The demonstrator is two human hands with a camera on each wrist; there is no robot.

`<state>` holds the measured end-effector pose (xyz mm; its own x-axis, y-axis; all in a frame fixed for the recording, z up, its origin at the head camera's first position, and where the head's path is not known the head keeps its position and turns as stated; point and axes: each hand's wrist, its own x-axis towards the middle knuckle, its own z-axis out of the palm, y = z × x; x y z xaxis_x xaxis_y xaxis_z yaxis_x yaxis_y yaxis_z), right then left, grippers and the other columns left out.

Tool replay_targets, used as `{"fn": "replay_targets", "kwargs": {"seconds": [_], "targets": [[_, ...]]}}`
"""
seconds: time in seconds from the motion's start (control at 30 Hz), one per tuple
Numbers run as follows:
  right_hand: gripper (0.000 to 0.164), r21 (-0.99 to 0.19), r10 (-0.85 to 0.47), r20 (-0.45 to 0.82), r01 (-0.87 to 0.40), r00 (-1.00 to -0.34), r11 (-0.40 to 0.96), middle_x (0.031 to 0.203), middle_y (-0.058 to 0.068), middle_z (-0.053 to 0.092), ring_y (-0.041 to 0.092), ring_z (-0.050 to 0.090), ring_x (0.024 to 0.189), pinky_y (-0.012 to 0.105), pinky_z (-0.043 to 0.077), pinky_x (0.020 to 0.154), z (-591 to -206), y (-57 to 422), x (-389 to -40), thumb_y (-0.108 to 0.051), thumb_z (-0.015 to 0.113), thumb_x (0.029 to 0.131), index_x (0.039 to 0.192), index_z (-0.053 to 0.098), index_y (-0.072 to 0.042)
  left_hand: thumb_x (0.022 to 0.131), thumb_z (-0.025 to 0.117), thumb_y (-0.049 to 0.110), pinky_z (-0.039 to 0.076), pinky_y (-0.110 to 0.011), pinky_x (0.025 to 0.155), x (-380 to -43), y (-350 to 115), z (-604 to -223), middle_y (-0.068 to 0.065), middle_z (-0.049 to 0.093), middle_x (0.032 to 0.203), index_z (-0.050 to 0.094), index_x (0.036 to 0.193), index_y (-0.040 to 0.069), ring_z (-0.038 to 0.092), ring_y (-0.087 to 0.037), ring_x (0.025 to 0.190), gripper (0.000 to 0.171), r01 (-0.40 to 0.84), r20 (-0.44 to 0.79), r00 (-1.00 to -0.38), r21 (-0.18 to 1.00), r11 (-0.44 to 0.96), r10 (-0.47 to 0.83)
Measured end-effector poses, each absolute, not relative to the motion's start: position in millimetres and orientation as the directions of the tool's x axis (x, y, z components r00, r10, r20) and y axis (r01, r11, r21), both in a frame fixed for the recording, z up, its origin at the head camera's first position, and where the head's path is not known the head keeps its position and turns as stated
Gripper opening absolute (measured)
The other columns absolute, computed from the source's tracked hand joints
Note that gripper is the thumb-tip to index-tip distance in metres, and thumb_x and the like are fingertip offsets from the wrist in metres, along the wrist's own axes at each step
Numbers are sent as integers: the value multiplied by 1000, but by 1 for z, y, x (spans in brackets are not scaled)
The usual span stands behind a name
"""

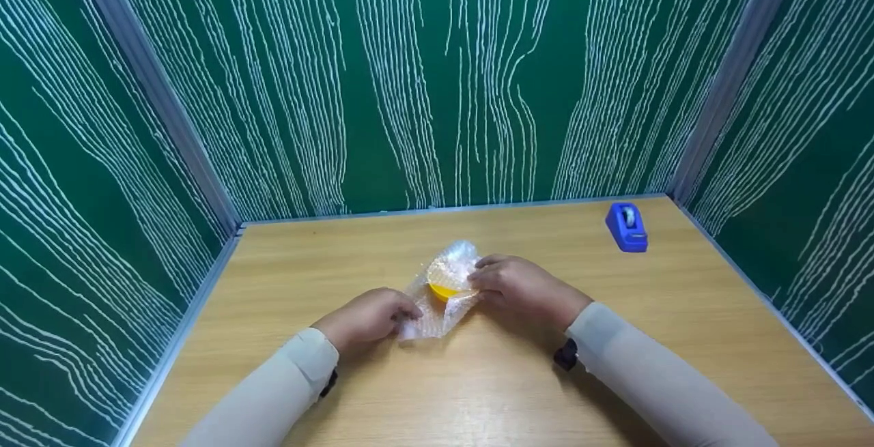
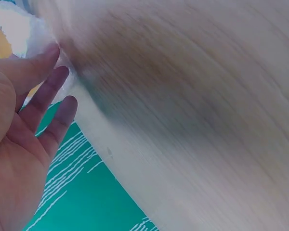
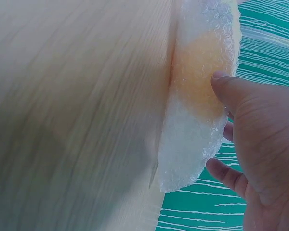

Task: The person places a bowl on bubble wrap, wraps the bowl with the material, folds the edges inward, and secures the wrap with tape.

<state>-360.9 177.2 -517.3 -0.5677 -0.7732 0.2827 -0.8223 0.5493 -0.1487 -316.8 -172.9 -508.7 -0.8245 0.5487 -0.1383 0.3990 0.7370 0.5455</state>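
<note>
Bubble wrap (image 1: 430,324) over half-hidden yellow object (image 1: 444,292)

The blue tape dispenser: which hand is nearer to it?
Right. The right hand is to the left of the tape dispenser; the left hand is farther left, beyond the bubble wrap.

left hand (image 1: 372,314) sits near right hand (image 1: 522,286), forearms (image 1: 659,372) angled inward.

Bubble wrap (image 1: 447,274) on table (image 1: 300,263), left of tape dispenser (image 1: 627,228)
</note>
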Motion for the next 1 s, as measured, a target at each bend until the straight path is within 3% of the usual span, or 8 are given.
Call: {"fn": "replay_targets", "kwargs": {"seconds": [0.1,0.17,0.33,0.43,0.63,0.83,1.0], "targets": [[34,-148,-774,287,-824,-565,547,135,4,84,33,74,139,52,57,122,-517,177,-361,-21,83,106,139,82,-13,104,64,-6,51,-56,129,-316,-174,-508,9,81,135,87,131,28,71,-21,133,48,355,-136,-848,571,740,512],[34,-146,-774,287,-825,-564,546,134,4,84,32,74,138,52,58,121,-517,177,-361,-21,84,105,138,82,-13,103,67,-5,53,-54,127,-316,-174,-508,10,80,131,87,127,28,71,-21,130,45,347,-128,-857,574,742,500],[28,-124,-791,299,-844,-534,522,133,6,85,35,75,136,53,58,120,-518,176,-363,-16,85,104,131,85,-10,106,75,3,61,-44,117,-318,-172,-510,9,80,114,86,114,26,69,-19,108,27,494,-37,-817,470,732,575],[28,-125,-792,298,-844,-533,521,134,7,85,35,75,136,53,58,121,-518,176,-364,-15,84,104,131,85,-9,107,78,7,61,-44,117,-319,-171,-508,8,83,116,87,116,24,71,-18,108,21,554,10,-795,417,721,606],[28,-114,-798,310,-853,-517,508,134,9,84,35,75,135,53,58,120,-520,176,-366,-13,83,104,132,84,-7,110,75,11,58,-47,122,-319,-171,-498,9,82,124,87,124,24,72,-18,121,23,538,56,-810,464,704,583],[29,-118,-790,305,-844,-532,523,135,7,84,34,75,135,52,59,119,-518,175,-366,-15,84,104,133,84,-9,111,74,24,57,-43,122,-323,-164,-492,12,76,120,84,122,30,66,-15,121,16,499,81,-840,506,704,537],[29,-123,-784,273,-828,-558,547,137,5,84,32,74,139,50,58,122,-517,175,-364,-18,82,105,134,84,-11,113,71,25,56,-45,122,-326,-152,-492,6,73,121,83,119,23,64,-19,124,13,499,110,-840,541,677,531]]}}
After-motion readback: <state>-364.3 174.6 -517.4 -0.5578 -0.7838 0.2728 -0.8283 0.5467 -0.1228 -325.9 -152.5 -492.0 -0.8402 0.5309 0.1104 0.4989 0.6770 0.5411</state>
